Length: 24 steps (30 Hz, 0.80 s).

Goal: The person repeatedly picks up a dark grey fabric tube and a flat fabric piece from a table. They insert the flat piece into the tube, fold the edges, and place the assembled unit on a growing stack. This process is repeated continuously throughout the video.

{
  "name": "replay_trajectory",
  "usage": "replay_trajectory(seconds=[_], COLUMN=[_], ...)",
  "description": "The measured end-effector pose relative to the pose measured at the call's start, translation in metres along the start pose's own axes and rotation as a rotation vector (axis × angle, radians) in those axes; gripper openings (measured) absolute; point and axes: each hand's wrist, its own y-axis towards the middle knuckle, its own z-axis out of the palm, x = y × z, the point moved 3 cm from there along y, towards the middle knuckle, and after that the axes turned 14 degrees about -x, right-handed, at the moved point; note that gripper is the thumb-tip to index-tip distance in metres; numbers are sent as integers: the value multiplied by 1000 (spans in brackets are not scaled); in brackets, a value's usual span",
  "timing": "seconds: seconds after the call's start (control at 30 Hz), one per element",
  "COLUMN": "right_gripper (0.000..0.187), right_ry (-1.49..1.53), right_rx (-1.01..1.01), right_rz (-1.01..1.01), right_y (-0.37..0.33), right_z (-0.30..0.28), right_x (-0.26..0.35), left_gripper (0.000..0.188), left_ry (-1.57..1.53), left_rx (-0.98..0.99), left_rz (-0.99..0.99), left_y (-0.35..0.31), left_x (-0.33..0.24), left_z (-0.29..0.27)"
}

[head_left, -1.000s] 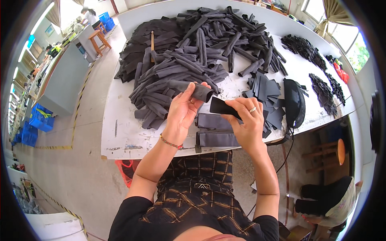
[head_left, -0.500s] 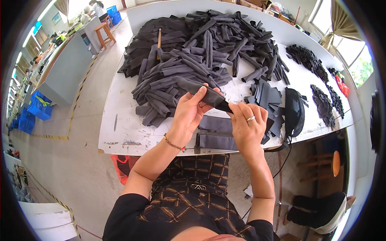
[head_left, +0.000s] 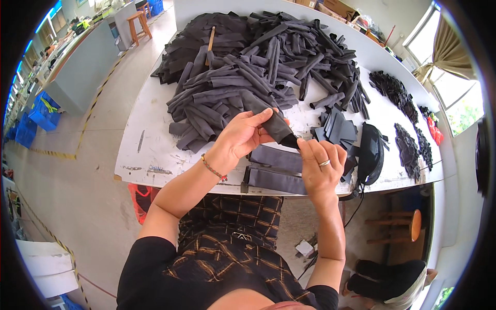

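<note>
A dark grey fabric tube (head_left: pixel 278 128) is stretched at a slant between my two hands above the table's near side. My left hand (head_left: pixel 243 135) grips it around the middle, thumb on top. At its lower right end, where black material shows, my right hand (head_left: pixel 324 164) pinches the edge; the fingertips partly hide it. Below the hands, two flat dark grey strips (head_left: pixel 276 181) lie side by side along the front edge. Just beyond the left hand is a large heap of similar fabric tubes (head_left: pixel 217 95).
On the white table (head_left: pixel 135 150), a wooden stick (head_left: pixel 211 44) rests on the heap. Right of my hands are flat dark pieces (head_left: pixel 337 126) and a black mesh-like object (head_left: pixel 370 154) with a cable. Black bundles (head_left: pixel 408 152) lie farther right. A stool (head_left: pixel 415 225) and a bending person (head_left: pixel 387 279) are at lower right.
The whole view has shifted slightly, with the table's front edge now a little higher and farther left. Both hands keep their hold on the fabric tube, which tilts down more steeply to the right.
</note>
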Motion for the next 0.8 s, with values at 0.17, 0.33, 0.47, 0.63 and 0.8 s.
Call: replay_trajectory(seconds=[0.17,0.33,0.47,0.63,0.8], right_gripper=[39,33,35,41,36], right_ry=[-85,-95,-41,90,147], right_rx=[-37,-90,-135,-190,-255], right_rz=[33,123,261,442,434], right_y=[-7,-8,-5,-7,-15], right_z=[5,13,19,29,46], right_x=[4,10,18,37,45], left_gripper=[26,32,36,29,19], left_ry=[-49,-47,-42,-52,-109], left_rx=[-75,-101,-96,156,166], left_rz=[129,372,582,454,453], left_y=[-8,-15,-23,-24,-15], left_x=[7,16,23,24,39], left_z=[7,11,14,30,30])
